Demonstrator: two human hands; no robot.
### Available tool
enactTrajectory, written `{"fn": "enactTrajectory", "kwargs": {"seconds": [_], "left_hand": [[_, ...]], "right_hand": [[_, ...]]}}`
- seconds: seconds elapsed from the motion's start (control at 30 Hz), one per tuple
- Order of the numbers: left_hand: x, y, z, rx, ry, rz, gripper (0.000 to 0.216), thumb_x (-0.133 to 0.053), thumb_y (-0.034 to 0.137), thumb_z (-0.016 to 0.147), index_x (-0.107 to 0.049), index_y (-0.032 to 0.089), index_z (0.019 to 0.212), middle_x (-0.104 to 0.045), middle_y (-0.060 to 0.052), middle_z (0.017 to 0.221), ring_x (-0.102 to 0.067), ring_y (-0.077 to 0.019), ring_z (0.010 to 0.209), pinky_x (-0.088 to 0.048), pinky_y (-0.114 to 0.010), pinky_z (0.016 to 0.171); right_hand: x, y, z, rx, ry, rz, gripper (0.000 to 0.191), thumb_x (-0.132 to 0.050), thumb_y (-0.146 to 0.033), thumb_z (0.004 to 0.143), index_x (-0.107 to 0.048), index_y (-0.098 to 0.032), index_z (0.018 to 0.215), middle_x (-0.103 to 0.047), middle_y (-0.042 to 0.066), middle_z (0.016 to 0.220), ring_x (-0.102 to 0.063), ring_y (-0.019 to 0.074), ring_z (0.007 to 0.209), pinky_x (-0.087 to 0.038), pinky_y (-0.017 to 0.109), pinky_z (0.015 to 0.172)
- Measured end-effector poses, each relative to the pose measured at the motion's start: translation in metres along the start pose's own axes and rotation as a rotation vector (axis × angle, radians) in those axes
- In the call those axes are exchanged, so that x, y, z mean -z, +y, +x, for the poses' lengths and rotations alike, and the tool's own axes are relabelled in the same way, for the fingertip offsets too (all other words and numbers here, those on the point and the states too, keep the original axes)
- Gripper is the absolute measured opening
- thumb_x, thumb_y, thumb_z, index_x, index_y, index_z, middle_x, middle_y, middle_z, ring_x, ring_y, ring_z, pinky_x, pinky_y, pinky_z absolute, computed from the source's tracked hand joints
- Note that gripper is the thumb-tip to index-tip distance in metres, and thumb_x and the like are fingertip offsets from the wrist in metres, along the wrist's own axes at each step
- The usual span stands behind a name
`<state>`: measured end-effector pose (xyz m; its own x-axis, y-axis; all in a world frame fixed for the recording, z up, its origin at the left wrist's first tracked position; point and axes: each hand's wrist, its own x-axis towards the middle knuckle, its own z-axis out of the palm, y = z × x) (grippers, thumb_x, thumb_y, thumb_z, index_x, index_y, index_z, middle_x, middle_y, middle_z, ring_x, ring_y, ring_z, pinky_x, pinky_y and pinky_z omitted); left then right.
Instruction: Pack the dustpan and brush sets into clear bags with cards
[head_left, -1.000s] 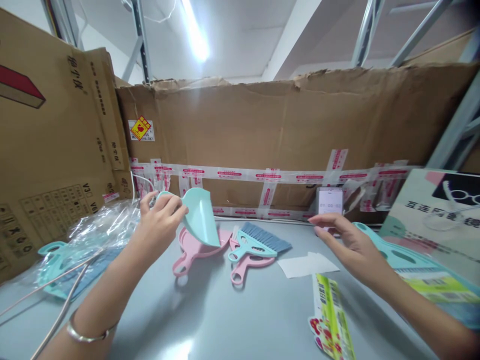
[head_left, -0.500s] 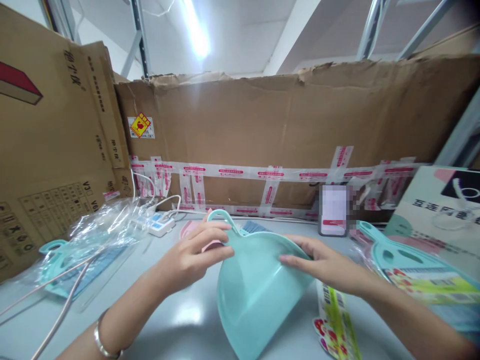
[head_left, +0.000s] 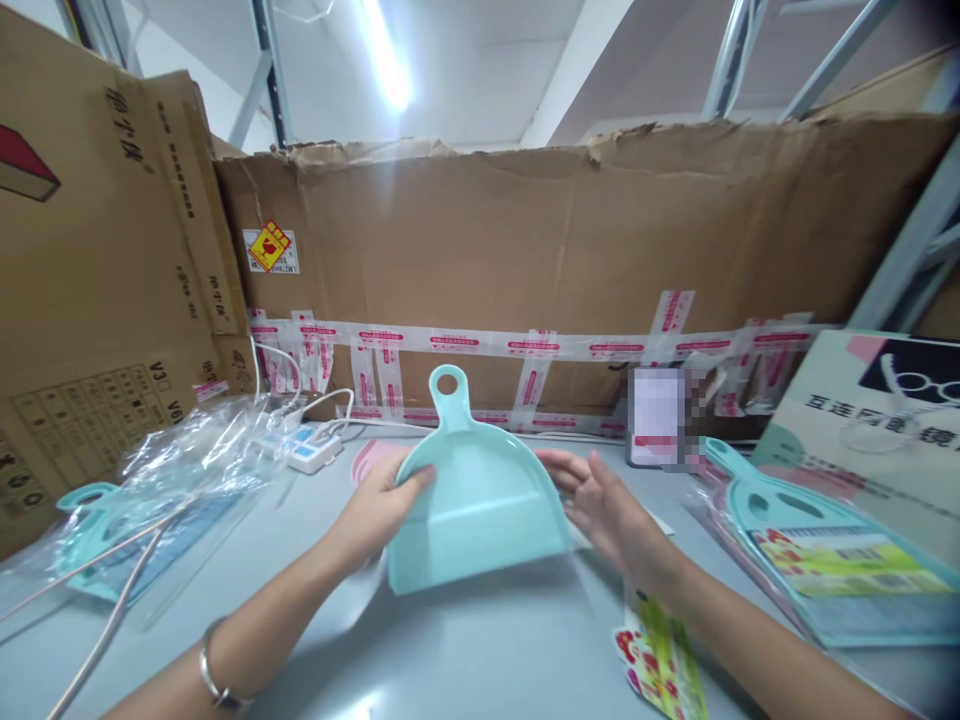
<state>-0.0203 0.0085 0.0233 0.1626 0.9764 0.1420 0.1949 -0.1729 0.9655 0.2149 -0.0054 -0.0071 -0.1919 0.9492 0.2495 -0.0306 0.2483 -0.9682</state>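
A mint-green dustpan (head_left: 480, 490) is held up over the table, its handle with a round hole pointing up and away from me. My left hand (head_left: 384, 500) pinches the left edge of the pan, thumb on the inner face and fingers behind. At the right edge is my right hand (head_left: 607, 510), slightly blurred, fingers stretched out and thumb apart; whether its fingertips touch the rim I cannot tell. A printed card with yellow-green and red patterns (head_left: 660, 660) lies below my right forearm. Behind the dustpan a pink piece (head_left: 369, 460) is partly hidden.
On the right lies a packaged green dustpan set (head_left: 832, 540) beside a printed box (head_left: 885, 400). A phone (head_left: 656, 415) leans against the cardboard at the back. Left are a plastic-wrapped set (head_left: 97, 540), a power strip (head_left: 311, 450) and cables (head_left: 139, 580). Large cartons (head_left: 450, 240) wall the table.
The dustpan has turned from tilted to nearly upright, handle up, and shifted left. My left hand now grips its left edge, and my right hand has loosened from its face.
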Motion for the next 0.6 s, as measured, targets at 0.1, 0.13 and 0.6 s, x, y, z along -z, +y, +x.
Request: {"fn": "enactTrajectory", "kwargs": {"seconds": [0.1,0.13,0.6], "left_hand": [[0.005,0.001,0.005,-0.046,0.199,-0.112,0.037,-0.059,0.039,0.067,-0.059,0.015,0.095,-0.063,-0.001,0.07,-0.058,-0.0192,0.064,-0.044,-0.028,0.059],[0.006,0.001,0.006,-0.056,0.248,-0.159,0.039,-0.059,0.04,0.067,-0.059,0.015,0.097,-0.064,-0.002,0.069,-0.058,-0.0187,0.062,-0.044,-0.027,0.057],[0.033,-0.008,0.021,-0.358,0.644,-0.036,0.029,-0.051,0.037,0.076,-0.058,0.017,0.097,-0.061,-0.003,0.09,-0.054,-0.0186,0.083,-0.04,-0.026,0.073]], "right_hand": [[0.021,0.019,0.012,0.215,-0.017,-0.59,0.045,-0.046,-0.04,0.078,-0.047,-0.023,0.119,-0.048,0.008,0.126,-0.04,0.024,0.118,-0.031,0.043,0.098],[0.026,0.026,0.015,0.247,-0.074,-0.784,0.047,-0.049,-0.033,0.076,-0.045,-0.022,0.122,-0.045,0.008,0.128,-0.037,0.0245,0.12,-0.028,0.044,0.1],[0.037,0.016,0.018,0.482,0.28,-1.043,0.025,-0.042,-0.028,0.08,-0.062,-0.018,0.092,-0.066,0.009,0.094,-0.06,0.0227,0.087,-0.045,0.038,0.081]]}}
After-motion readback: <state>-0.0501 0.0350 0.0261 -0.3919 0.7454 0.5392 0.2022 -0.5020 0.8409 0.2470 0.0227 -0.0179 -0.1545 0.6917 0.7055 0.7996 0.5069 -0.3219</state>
